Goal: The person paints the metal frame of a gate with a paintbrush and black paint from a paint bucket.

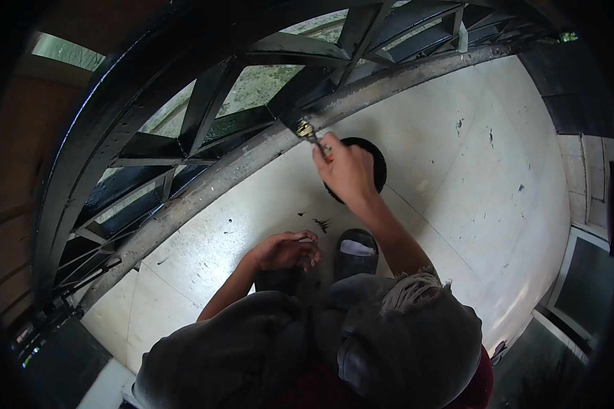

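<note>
My right hand [350, 170] is closed around the handle of a paintbrush [305, 129]. Dark bristles at its far end meet the lower part of a black metal grille [208, 102], just above the grey bottom rail [252, 151]. Beneath my right hand and partly hidden by it is a round black container [373, 155] on the floor; its contents cannot be seen. My left hand [286, 251] hangs in front of my knee with loosely bent fingers and nothing in them.
Pale floor tiles [450, 177] carry scattered dark paint marks. My feet in dark slippers [356, 262] are close below the container. Framed panels [580, 279] stand at the right edge, and a brown wall [10, 170] is at the left.
</note>
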A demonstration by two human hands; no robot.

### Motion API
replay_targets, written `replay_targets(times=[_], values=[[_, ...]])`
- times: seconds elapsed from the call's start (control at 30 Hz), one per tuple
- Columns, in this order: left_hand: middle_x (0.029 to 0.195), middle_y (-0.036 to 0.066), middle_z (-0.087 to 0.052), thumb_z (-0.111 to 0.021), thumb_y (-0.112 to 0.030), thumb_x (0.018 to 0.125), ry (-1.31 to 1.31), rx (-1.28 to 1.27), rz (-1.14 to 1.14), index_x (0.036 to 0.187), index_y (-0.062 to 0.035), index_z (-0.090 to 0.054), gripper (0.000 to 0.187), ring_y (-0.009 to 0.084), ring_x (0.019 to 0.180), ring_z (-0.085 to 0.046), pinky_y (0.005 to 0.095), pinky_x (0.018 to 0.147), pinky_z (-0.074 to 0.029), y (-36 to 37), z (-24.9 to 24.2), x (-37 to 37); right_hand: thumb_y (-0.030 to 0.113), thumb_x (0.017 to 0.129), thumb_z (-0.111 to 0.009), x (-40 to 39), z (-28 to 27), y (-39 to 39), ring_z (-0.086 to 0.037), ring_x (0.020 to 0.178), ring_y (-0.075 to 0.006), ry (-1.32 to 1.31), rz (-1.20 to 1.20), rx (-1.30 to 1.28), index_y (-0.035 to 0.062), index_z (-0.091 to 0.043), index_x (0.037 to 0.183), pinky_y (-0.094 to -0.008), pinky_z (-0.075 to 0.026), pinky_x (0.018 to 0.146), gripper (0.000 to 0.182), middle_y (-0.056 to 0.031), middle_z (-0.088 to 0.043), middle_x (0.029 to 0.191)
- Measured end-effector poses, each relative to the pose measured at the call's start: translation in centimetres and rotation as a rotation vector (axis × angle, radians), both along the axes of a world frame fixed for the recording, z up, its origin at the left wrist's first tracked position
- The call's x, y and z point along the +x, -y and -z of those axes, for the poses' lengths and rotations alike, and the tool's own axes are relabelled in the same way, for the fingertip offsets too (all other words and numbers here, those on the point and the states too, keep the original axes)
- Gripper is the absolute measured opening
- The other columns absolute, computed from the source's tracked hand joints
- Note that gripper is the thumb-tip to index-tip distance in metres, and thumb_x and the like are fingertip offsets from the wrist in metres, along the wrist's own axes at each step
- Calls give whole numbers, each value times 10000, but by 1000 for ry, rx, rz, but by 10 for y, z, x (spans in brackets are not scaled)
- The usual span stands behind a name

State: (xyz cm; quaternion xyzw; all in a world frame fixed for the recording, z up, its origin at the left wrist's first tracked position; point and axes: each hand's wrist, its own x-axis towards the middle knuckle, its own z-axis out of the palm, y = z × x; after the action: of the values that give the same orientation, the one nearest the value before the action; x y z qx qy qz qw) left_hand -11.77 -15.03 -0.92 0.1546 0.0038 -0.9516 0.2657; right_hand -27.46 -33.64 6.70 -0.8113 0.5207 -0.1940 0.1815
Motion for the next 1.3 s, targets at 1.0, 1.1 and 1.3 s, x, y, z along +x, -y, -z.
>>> replay_targets(times=[1.0, 1.1, 1.3], values=[[1182, 158, -615, -529, -426, 996, -34, 10, 4, 1237, -98, -533, 407, 248, 1111, -597, 401, 933, -479, 3, 1, -1, 277, 905, -672, -10, -31, 41, -715, 690, -343, -276, 213, 0, 102, -663, 931, -460, -547, 642, 177, -105, -696, 650], [1186, 157, -616, -527, -423, 999, -19, 11, 18, 1235, -96, -533, 404, 248, 1111, -597, 402, 932, -478, 5, 0, 0, 282, 901, -675, -29, -45, 32, -715, 693, -348, -140, 277, 109, 96, -654, 944, -450, -548, 645, 192, -100, -698, 657], [1188, 155, -616, -536, -425, 994, -42, 1, 17, 1240, -102, -529, 406, 243, 1105, -597, 400, 928, -477, 3, 5, -1, 274, 935, -692, -48, -57, 16, -659, 555, -204, 217, 404, 414, -2, -643, 1054, -319, -512, 556, 305, -106, -655, 645]])
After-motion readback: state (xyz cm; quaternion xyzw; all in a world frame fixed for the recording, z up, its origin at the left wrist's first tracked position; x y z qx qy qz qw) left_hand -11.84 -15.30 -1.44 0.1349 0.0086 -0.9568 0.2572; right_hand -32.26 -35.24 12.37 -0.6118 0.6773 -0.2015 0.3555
